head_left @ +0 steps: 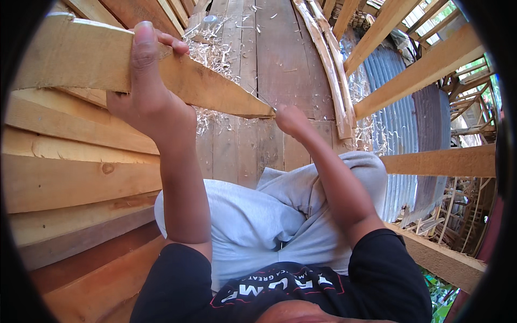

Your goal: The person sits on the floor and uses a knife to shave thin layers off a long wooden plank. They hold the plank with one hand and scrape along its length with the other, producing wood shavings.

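Note:
A pale wooden board runs from the upper left and narrows to a point near the middle of the head view. My left hand is closed around it, thumb lying across its upper face and fingertips showing beyond the far edge. At the pointed end, my right hand is a closed fist around a thin metal tool. Only a slim dark stretch of this tool shows, touching or very near the board's tip; its handle is hidden in the fist, and I cannot tell its kind.
Curled wood shavings litter the plank floor. Stacked planks line the left. Split poles lie ahead, with upright wooden beams and corrugated metal sheets at right. A small clear object sits among the shavings.

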A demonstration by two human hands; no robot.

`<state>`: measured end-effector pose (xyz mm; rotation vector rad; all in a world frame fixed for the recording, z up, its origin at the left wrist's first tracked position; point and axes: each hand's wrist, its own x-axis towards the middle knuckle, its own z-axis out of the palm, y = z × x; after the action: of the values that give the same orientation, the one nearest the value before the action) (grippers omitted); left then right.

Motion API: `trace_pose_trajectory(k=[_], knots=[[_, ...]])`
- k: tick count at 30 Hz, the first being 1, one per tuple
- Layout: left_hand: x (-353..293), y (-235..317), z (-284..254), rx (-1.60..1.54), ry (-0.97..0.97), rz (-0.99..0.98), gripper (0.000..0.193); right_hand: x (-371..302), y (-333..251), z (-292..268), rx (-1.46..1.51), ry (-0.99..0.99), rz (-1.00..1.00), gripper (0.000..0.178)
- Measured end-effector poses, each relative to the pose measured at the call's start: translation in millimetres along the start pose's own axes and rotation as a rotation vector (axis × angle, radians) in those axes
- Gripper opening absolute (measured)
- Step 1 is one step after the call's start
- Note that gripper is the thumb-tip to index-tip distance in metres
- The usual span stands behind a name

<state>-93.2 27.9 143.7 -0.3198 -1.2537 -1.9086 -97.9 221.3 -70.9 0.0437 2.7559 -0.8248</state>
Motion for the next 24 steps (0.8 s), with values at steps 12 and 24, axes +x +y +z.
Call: trace_pose_trajectory(k=[12,24], knots=[[-3,-1,0,0.129,0.031,0.083,0.017,-38,-71,-30,0.349,0.153,0.116,0.047],[-5,5,-3,0.114,-0.006,-0.036,0.021,-45,-77,-50,0.218,0.092,0.051,0.044]])
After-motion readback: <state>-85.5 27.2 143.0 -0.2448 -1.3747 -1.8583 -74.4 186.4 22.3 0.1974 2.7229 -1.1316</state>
